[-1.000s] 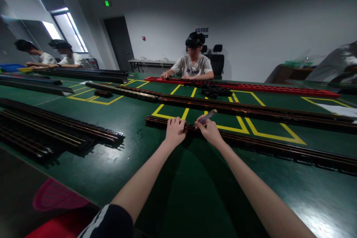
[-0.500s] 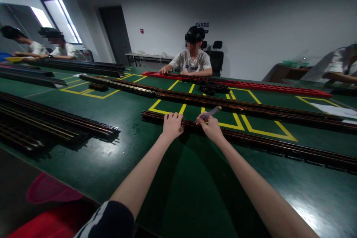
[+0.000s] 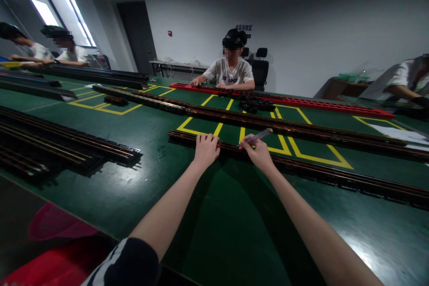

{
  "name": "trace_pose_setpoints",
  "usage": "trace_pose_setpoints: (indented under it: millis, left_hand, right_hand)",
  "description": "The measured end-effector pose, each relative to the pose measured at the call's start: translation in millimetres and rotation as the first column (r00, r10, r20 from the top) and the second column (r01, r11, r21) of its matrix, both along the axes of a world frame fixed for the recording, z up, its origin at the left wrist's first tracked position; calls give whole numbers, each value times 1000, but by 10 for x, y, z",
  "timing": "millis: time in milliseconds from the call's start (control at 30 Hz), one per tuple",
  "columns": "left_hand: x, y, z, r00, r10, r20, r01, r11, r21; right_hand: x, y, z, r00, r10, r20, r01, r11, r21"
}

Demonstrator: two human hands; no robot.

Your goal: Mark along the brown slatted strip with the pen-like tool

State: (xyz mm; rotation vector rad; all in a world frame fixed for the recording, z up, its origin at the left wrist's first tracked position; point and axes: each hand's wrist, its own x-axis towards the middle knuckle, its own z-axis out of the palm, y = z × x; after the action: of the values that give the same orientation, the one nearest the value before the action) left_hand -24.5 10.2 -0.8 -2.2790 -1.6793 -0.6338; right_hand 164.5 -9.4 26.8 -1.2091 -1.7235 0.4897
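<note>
A long dark rail strip (image 3: 311,170) with thin copper-coloured lines lies across the green table before me. My left hand (image 3: 206,151) rests over it near its left end, fingers curled down around its far edge. In my right hand (image 3: 258,153) is a slim pen-like tool (image 3: 260,135) with a clear barrel and a tan end, pinched between thumb and fingers. It slants up to the right, its lower tip at the strip; whether the tip touches is too small to tell. My fingers hide the part of the strip under them.
Behind it runs another long strip (image 3: 221,117), past yellow tape outlines (image 3: 290,145). Several strips (image 3: 83,136) lie at left. A red slotted rail (image 3: 335,107) and a dark pile of parts (image 3: 256,103) lie before a co-worker (image 3: 231,71). A pink basket (image 3: 55,223) stands below the table edge.
My right hand has shifted slightly to the right along the strip with the pen-like tool. My left hand stays in place on the strip. The view has tilted a little.
</note>
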Motion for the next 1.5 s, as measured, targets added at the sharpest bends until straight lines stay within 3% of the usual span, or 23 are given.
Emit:
trace_pose_setpoints:
  millis: [700,1233,1500]
  left_hand:
    - [-10,5,-30,1000,-19,-17,20,1000,15]
    - [2,-9,7,998,-48,34,49,998,-30]
    - [-1,4,-10,990,-134,41,135,990,-33]
  right_hand:
    - [86,-62,24,995,-95,-17,95,995,8]
    - [101,-63,-34,999,-26,-26,25,999,-21]
    - [100,-66,-33,1000,-24,-20,23,1000,-18]
